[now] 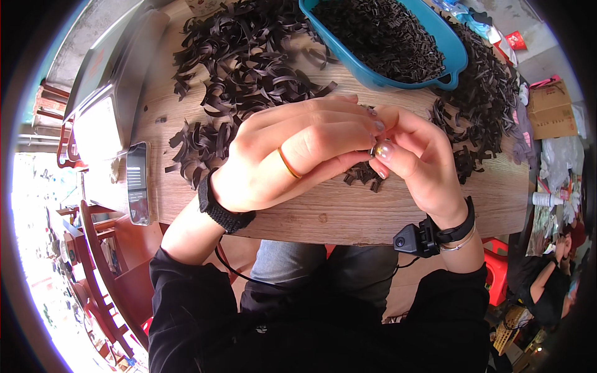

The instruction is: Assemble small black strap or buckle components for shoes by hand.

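Over the near middle of the table, my left hand (292, 146) and my right hand (423, 165) meet at the fingertips. Both are closed in a pinch on a small black strip (372, 150), mostly hidden by the fingers. Just below the fingertips, a few short black pieces (364, 177) lie on the wood. Beyond my left hand spreads a loose pile of curled black strips (245, 62). A blue basin (373, 79) full of small dark pieces (385, 43) stands past my fingers.
Another heap of dark strips (482, 93) runs along the table's right side. To the left, a phone (138, 183) lies near the edge beside a large box-like object (118, 74). A red chair (118, 280) stands left of the wooden table (329, 221). Another person (550, 280) is at far right.
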The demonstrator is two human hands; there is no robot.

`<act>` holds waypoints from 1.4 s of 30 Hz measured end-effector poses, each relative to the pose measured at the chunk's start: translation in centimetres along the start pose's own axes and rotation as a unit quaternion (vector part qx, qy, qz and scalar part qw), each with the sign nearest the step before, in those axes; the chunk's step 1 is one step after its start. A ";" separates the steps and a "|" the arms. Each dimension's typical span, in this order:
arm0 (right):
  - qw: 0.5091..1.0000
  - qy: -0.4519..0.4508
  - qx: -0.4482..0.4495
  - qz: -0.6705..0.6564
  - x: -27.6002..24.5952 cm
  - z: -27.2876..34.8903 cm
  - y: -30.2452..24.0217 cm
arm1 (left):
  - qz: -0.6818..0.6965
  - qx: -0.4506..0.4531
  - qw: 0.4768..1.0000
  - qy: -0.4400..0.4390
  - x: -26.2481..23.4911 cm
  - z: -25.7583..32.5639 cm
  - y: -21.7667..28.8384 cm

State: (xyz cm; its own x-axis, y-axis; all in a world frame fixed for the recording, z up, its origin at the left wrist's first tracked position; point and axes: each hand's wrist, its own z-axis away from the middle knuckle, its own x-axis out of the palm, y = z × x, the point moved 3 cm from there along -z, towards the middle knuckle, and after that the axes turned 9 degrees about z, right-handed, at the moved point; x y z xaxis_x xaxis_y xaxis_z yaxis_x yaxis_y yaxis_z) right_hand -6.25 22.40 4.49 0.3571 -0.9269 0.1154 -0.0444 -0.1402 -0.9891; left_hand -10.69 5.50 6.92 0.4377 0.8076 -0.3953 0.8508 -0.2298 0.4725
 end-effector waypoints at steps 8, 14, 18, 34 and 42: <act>0.995 0.048 0.005 0.082 -1.0 0.0 -0.3 | -0.109 -0.020 0.994 -0.013 0.0 0.2 -0.3; 0.995 0.050 0.022 0.079 -1.2 0.2 0.1 | -0.152 -0.049 0.986 -0.038 0.1 0.1 -0.3; 0.994 0.055 0.006 0.094 -1.4 0.1 0.2 | -0.151 -0.079 0.984 -0.048 0.0 0.2 -0.4; 0.992 -0.004 0.063 0.108 -2.3 -0.5 0.3 | -0.164 -0.055 0.984 -0.051 -0.2 0.3 -0.4; 0.990 0.056 0.049 0.118 -0.6 -0.6 1.1 | -0.163 -0.047 0.983 -0.071 0.1 0.6 -0.3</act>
State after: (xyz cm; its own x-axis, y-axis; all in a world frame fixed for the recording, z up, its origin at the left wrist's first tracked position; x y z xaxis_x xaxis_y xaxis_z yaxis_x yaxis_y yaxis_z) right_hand -7.10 22.60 3.37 0.2411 -0.9635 -0.1167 -0.0223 0.1147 -0.9931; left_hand -10.72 5.37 6.24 0.1888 0.7443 -0.6407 0.9245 0.0853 0.3716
